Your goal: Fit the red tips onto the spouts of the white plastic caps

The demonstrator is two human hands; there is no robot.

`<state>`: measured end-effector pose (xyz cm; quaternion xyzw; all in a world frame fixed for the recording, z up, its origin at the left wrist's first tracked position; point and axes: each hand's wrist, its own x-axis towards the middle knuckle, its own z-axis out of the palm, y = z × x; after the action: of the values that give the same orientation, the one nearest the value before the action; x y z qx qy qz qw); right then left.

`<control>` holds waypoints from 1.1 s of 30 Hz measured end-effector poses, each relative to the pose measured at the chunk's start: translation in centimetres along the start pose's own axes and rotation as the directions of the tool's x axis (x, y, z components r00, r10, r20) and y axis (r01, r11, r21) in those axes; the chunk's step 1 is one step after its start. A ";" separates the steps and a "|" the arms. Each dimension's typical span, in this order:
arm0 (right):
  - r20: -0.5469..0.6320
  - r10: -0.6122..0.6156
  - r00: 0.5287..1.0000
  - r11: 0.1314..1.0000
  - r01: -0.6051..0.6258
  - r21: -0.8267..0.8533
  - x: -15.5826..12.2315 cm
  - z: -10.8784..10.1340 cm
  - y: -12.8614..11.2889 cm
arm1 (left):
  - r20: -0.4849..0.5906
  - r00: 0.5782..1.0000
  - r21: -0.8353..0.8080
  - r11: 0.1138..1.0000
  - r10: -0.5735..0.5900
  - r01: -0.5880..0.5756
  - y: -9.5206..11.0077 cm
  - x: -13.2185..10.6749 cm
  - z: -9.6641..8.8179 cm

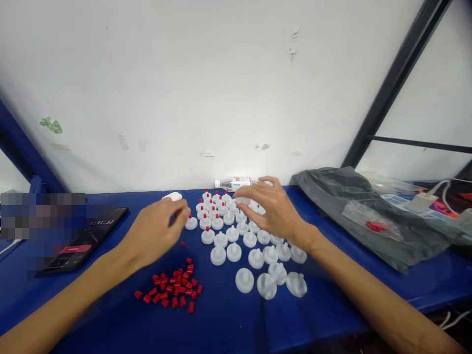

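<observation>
My left hand [158,231] is closed, fingertips pinched together beside a white nozzle cap [191,224] with a red tip; what the pinch holds, if anything, is hidden. Over the back of the group, my right hand [275,206] has thumb and fingers around a white nozzle cap [242,200]. Rows of white nozzle caps stand upright on the blue table, those at the back left wearing small red tips. Bare caps [245,280] lie nearer the front, some tilted. Below my left hand is a loose pile of red tips [177,285], with a single red tip [183,244] apart.
A clear plastic bottle [232,184] lies along the wall. A white rounded object [172,196] sits behind my left hand. At left is a phone [86,241]; at right, a grey plastic bag [339,211] bears a clear pouch [372,221] with red pieces.
</observation>
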<state>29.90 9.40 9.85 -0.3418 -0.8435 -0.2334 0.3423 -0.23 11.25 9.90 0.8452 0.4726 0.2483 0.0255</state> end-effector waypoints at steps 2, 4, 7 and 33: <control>0.077 -0.015 0.997 0.996 0.009 0.085 0.1 0.2 -0.8 | 0.084 0.996 0.091 0.995 0.038 -0.046 0.5 -0.3 0.5; 0.124 -0.021 0.992 0.990 0.003 0.142 -0.1 0.3 -1.1 | 0.166 0.984 0.137 0.987 0.060 -0.083 0.8 -0.5 0.8; 0.145 0.000 0.989 0.982 -0.028 0.188 -0.4 0.3 -0.7 | 0.235 0.968 0.155 0.980 0.085 -0.124 0.7 -0.7 1.0; 0.485 -0.039 0.873 0.935 -0.140 0.327 -0.2 -0.4 -1.7 | -0.045 0.987 -0.114 0.981 0.155 -0.159 1.2 -0.7 3.0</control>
<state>28.91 7.93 9.74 -0.3447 -0.9206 0.0235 0.1820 1.77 10.61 7.31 0.8724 0.3893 0.2920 0.0471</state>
